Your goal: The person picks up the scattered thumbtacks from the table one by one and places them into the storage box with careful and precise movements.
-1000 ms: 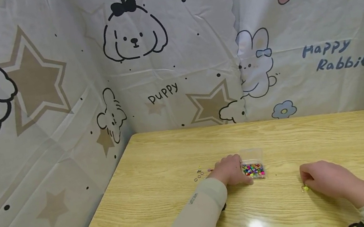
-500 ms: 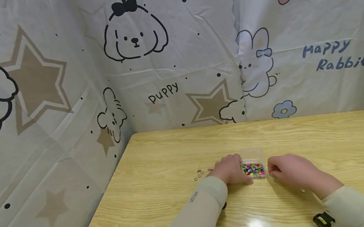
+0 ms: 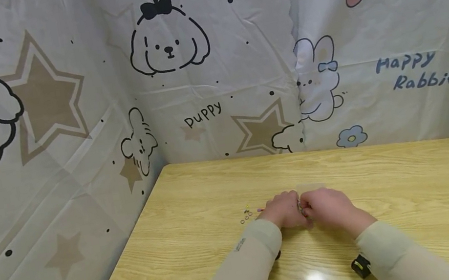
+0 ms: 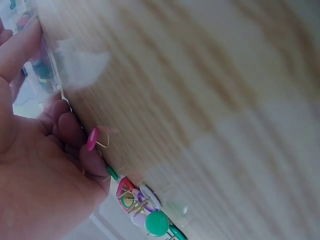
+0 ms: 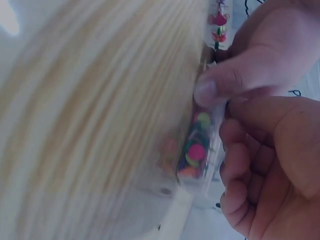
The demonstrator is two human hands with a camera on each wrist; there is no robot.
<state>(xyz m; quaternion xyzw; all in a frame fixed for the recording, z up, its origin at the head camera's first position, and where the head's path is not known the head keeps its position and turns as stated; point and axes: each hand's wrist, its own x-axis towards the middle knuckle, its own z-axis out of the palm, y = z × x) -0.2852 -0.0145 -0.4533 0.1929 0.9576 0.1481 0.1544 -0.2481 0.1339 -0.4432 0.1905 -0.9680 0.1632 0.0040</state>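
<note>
gripping the small clear box (image 5: 212, 167) from its nine o'clock side with the left hand (image 3: 283, 210), with the thumb (image 5: 215, 89) laid along the near edge; probably steadying it against sliding over the smooth table (image 3: 197, 189). holding the right hand (image 3: 330, 206) right over the box, reaching in from four o'clock, with fingers curled and thumb and forefinger drawn together, as if for handling something tiny; cannot tell of anything pinched there. showing the lid (image 3: 310, 186) folded back to twelve o'clock, likely to leave the top open. showing also a scatter of toy rings (image 3: 246, 217) at nine o'clock from the left hand, perhaps set apart so as not to mix with the bright pieces (image 5: 196, 151) inside the box.

losing most of the box behind the right hand in the head view, save for a sliver between the hands and the faint lid. hiding the right fingertips in the right wrist view too, and blurring the pieces past counting. cutting off the box at ten o'clock in the left wrist view. placing a pink ring (image 4: 93, 139) there close beside the left hand's lower fingers; cannot tell if touching.
</note>
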